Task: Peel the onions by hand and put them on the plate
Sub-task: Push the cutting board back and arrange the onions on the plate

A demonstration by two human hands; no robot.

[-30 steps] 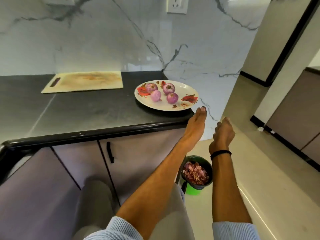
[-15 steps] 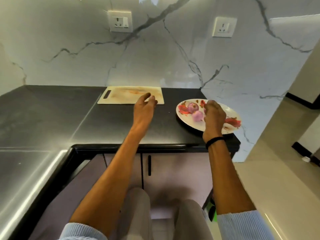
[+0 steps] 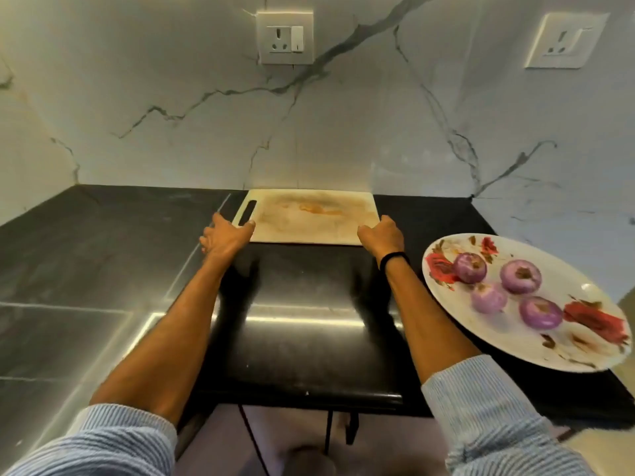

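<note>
Big black countertop [image 3: 302,304] runs into a corner under a marble-look wall [image 3: 171,97], and at the back of it, flat against the wall, lies a pale, stained cutting board [image 3: 309,218] with nothing on it.

The white flowered plate [image 3: 584,352] comes next, off to the right on the same counter and well apart from the board. Its near rim looks like it hangs a bit past the counter's end, though the wide lens makes that hard to call.

Both hands are on the board's near corners. The left hand [image 3: 223,237] has its thumb on top beside the handle slot and the other fingers bent down off the edge. The right hand [image 3: 381,235] has its knuckles bent and its fingers curled over the right corner. Can't tell if any fingers reach under.

On the plate sit four purple onions, all skinned: one at the back left [image 3: 469,268], one at the back right [image 3: 520,277], a paler one in the middle [image 3: 488,297] and one in front [image 3: 540,312], plus a few skin flecks.

No unpeeled onion anywhere I can see, so I'd say the peeling is basically done and this is the board being shifted or put away. The next move just needs an even two-handed lift or slide, with the right elbow kept off that plate.
</note>
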